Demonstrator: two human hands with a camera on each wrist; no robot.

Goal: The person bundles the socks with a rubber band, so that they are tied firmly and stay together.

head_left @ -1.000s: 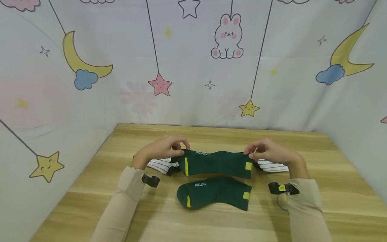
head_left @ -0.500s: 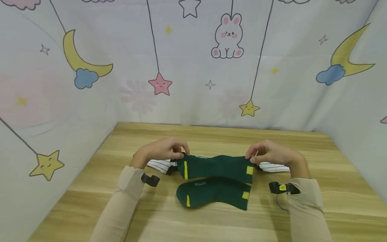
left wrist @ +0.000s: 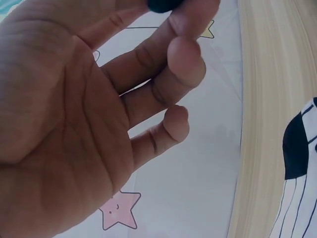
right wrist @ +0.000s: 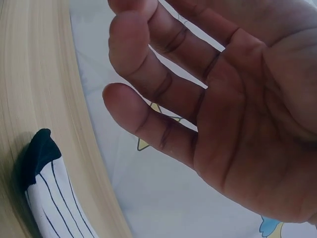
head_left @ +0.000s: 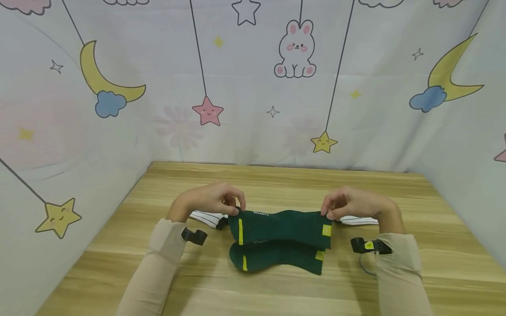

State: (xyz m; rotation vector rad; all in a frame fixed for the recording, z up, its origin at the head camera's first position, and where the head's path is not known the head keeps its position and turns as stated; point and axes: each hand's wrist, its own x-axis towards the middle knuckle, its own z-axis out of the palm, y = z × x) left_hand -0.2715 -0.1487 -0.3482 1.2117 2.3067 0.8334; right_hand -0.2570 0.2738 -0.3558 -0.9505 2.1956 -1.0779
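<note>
A dark green sock (head_left: 282, 230) with yellow marks hangs stretched sideways between both hands. My left hand (head_left: 211, 199) pinches its toe end at the upper corner, and my right hand (head_left: 356, 204) pinches the cuff end. Under its lower edge in the head view lies a second dark green sock (head_left: 276, 261), partly covered, toe to the left, on the wooden table. In the left wrist view a bit of dark green fabric (left wrist: 163, 5) shows at the fingertips; the right wrist view shows the other fingers loosely bent, its pinch cut off at the top.
Behind the held sock lie white striped pieces with dark ends, one at the left (head_left: 207, 218) and a striped sock end (head_left: 357, 220) at the right. The wooden table (head_left: 288, 294) meets a white patterned cloth backdrop (head_left: 253, 87) at the back and sides.
Both hands have lowered the held green sock toward me, so that it now overlaps the upper part of the sock lying on the table. The grip on both ends stays the same.
</note>
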